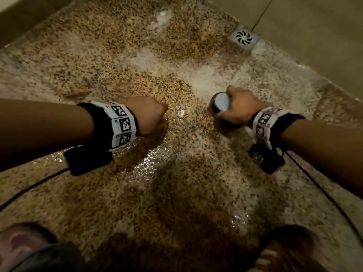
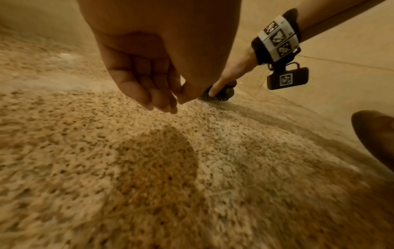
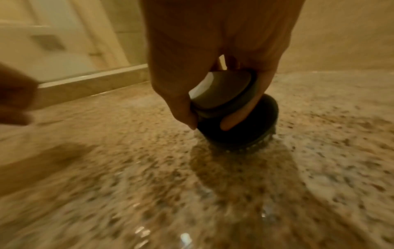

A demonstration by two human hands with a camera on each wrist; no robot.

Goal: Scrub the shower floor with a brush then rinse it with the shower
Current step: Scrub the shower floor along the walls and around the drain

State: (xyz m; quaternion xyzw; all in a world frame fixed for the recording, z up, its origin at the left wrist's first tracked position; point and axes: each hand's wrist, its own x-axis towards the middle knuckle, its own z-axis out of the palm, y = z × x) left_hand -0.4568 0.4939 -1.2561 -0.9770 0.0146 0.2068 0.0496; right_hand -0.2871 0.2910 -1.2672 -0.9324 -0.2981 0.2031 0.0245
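Note:
The speckled stone shower floor [image 1: 117, 65] is wet, with white foam [image 1: 206, 79] spread across its middle and right. My right hand [image 1: 233, 107] grips a round black scrub brush [image 1: 221, 104] by its grey-topped knob. In the right wrist view the brush [image 3: 234, 131] stands tilted with its bristles on the floor, and my right hand [image 3: 209, 124] has thumb and fingers curled round the knob. My left hand [image 1: 147, 114] hovers just above the floor to the left of the brush. Its fingers [image 2: 153, 97] hang loosely curled and hold nothing.
A square metal drain [image 1: 244, 37] sits in the far right corner by the tiled wall [image 1: 314, 26]. A raised curb and glass door [image 3: 85, 79] bound the left side. My knees [image 1: 290, 248] and the wrist cables [image 1: 324, 193] are at the near edge.

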